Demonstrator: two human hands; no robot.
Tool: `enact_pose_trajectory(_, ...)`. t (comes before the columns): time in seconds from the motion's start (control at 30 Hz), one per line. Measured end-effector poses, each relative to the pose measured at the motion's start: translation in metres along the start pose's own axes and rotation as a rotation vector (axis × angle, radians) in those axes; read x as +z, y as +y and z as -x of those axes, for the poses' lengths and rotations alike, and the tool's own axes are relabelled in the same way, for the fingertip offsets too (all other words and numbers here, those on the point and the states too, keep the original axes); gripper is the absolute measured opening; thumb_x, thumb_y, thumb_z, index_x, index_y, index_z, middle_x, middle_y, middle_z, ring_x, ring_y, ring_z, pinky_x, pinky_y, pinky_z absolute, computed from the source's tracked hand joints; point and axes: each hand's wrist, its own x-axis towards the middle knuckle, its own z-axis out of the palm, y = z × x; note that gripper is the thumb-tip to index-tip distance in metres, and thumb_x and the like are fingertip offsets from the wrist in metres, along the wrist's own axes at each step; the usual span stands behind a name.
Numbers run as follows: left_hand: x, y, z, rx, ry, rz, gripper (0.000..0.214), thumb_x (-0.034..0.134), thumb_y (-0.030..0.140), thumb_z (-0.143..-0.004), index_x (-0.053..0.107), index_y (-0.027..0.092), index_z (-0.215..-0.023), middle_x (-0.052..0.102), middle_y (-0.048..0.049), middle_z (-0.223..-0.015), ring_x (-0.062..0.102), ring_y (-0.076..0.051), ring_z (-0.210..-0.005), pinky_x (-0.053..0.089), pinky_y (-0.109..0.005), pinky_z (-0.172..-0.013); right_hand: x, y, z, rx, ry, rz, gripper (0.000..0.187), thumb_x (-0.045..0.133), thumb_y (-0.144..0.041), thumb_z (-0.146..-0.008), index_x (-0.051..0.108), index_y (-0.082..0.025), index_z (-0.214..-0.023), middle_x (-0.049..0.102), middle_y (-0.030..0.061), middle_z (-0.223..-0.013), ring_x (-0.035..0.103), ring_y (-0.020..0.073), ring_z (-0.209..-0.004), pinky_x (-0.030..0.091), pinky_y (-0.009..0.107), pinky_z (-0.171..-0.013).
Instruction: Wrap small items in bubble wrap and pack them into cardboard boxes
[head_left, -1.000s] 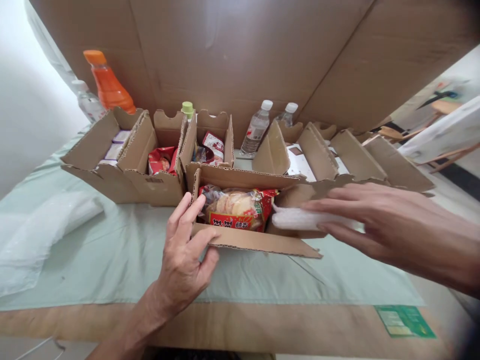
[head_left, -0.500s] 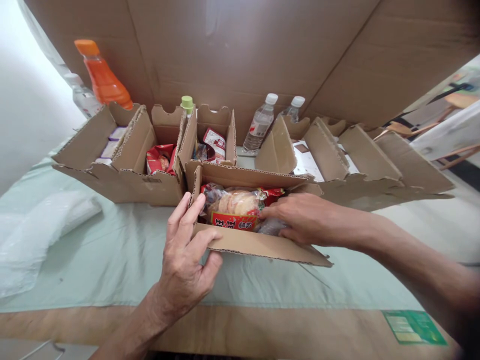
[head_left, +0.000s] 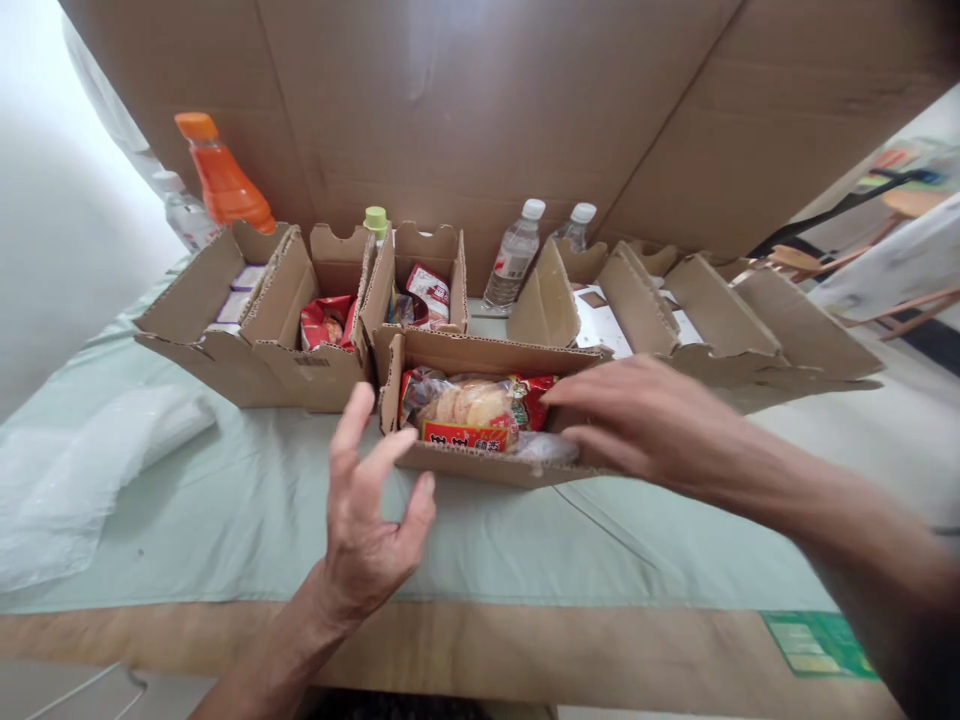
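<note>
In front of me a small cardboard box (head_left: 480,465) lies lengthwise, its top open. Inside it is a clear and red snack bag (head_left: 480,405) of round crackers, with crumpled clear plastic (head_left: 547,447) at its right end. My left hand (head_left: 375,530) hovers just off the box's left front corner, fingers spread and holding nothing. At the box's right end is my right hand (head_left: 645,420), slightly blurred, thumb and fingers apart beside the bag. Whether its fingertips touch the bag or the box wall I cannot tell.
Behind stands a row of cardboard boxes holding a red snack packet (head_left: 328,323), a red-and-white packet (head_left: 430,295) and white cartons (head_left: 600,320). Water bottles (head_left: 514,258) and an orange drink bottle (head_left: 229,185) stand farther back. Clear plastic wrap (head_left: 105,470) lies left on the green cloth.
My left hand has let go of the box's front wall and drawn back. That wall has swung up from its outward lean. My right hand has shifted right, away from the snack bag.
</note>
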Motion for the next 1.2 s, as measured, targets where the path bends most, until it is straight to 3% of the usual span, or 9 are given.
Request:
enact_pose_trajectory(0.07, -0.001, -0.007, 0.01, -0.085, 0.098, 0.059, 0.066, 0.067, 0.016, -0.088, 0.044, 0.027, -0.15, 0.034, -0.0122, -0.167, 0.042, -0.034, -0.151, 0.041, -0.057, -0.121, -0.017, 0.001, 0.03, 0.099, 0.187, -0.012, 0.021, 0.063, -0.04, -0.092, 0.079, -0.029, -0.099, 0.08, 0.0018, -0.101, 0.072, 0.0193, -0.09, 0.052, 0.033, -0.072)
enact_pose_trajectory(0.13, -0.001, -0.016, 0.021, -0.254, 0.06, 0.11, 0.074, 0.066, 0.02, -0.091, 0.036, 0.028, -0.158, 0.037, -0.0126, -0.166, 0.044, -0.032, -0.15, 0.042, -0.053, -0.12, -0.016, 0.005, 0.067, 0.325, 0.356, -0.018, 0.023, 0.064, -0.045, -0.094, 0.078, -0.027, -0.098, 0.08, 0.0039, -0.097, 0.072, 0.0185, -0.087, 0.053, 0.032, -0.07)
enact_pose_trajectory(0.27, 0.008, -0.026, 0.033, -0.559, -0.182, 0.25, 0.071, 0.063, 0.028, -0.094, 0.034, 0.025, -0.159, 0.05, -0.0145, -0.158, 0.055, -0.029, -0.14, 0.047, -0.048, -0.117, 0.045, 0.01, 0.116, 0.613, 0.403, -0.23, 0.026, 0.067, -0.047, -0.088, 0.073, -0.023, -0.098, 0.079, 0.0054, -0.092, 0.073, 0.021, -0.079, 0.057, 0.035, -0.076)
enact_pose_trajectory(0.37, 0.022, -0.025, 0.031, -0.595, -0.24, 0.346, 0.066, 0.062, 0.027, -0.092, 0.04, 0.023, -0.154, 0.058, -0.0141, -0.147, 0.059, -0.029, -0.134, 0.048, -0.049, -0.115, 0.099, -0.001, 0.114, 0.606, 0.306, -0.405, 0.043, 0.066, -0.054, -0.086, 0.066, -0.02, -0.113, 0.077, 0.0104, -0.106, 0.073, 0.0258, -0.088, 0.059, 0.04, -0.077)
enact_pose_trajectory(0.47, 0.03, -0.017, 0.033, -0.612, -0.229, 0.395, 0.069, 0.062, 0.028, -0.089, 0.037, 0.023, -0.154, 0.053, -0.0152, -0.152, 0.053, -0.031, -0.14, 0.043, -0.053, -0.119, 0.123, -0.02, 0.104, 0.568, 0.306, -0.496, 0.046, 0.065, -0.054, -0.087, 0.062, -0.019, -0.116, 0.075, 0.0128, -0.11, 0.072, 0.0285, -0.097, 0.059, 0.042, -0.083)
enact_pose_trajectory(0.73, -0.011, -0.003, 0.086, -0.666, -0.22, 0.378, 0.063, 0.064, 0.033, -0.09, 0.044, 0.024, -0.15, 0.056, -0.0161, -0.145, 0.05, -0.036, -0.142, 0.041, -0.056, -0.12, 0.114, -0.071, 0.143, 0.545, 0.383, -0.386, 0.032, 0.063, -0.043, -0.093, 0.063, -0.022, -0.118, 0.076, 0.0105, -0.111, 0.073, 0.0288, -0.103, 0.061, 0.039, -0.086)
enact_pose_trajectory(0.83, -0.024, 0.003, 0.077, -0.681, -0.145, 0.383, 0.065, 0.066, 0.034, -0.09, 0.044, 0.026, -0.151, 0.058, -0.0128, -0.142, 0.051, -0.033, -0.139, 0.036, -0.055, -0.123, 0.106, -0.085, 0.137, 0.491, 0.386, -0.418, 0.038, 0.065, -0.043, -0.091, 0.062, -0.021, -0.122, 0.074, 0.0119, -0.117, 0.071, 0.0296, -0.11, 0.06, 0.04, -0.09)
enact_pose_trajectory(1.03, -0.009, 0.035, 0.056, -0.713, -0.12, 0.509, 0.073, 0.071, 0.041, -0.085, 0.045, 0.02, -0.15, 0.055, -0.0155, -0.147, 0.044, -0.037, -0.145, 0.031, -0.054, -0.124, 0.083, -0.09, 0.148, 0.653, 0.513, -0.346, 0.039, 0.065, -0.053, -0.088, 0.064, -0.022, -0.112, 0.076, 0.011, -0.108, 0.072, 0.0306, -0.103, 0.059, 0.041, -0.088)
enact_pose_trajectory(1.2, -0.025, 0.026, 0.06, -0.696, -0.101, 0.463, 0.065, 0.069, 0.04, -0.089, 0.046, 0.023, -0.148, 0.057, -0.0125, -0.145, 0.051, -0.033, -0.138, 0.038, -0.05, -0.118, 0.084, -0.11, 0.145, 0.57, 0.447, -0.435, 0.033, 0.064, -0.045, -0.09, 0.064, -0.022, -0.114, 0.076, 0.0102, -0.113, 0.072, 0.0282, -0.106, 0.06, 0.037, -0.089)
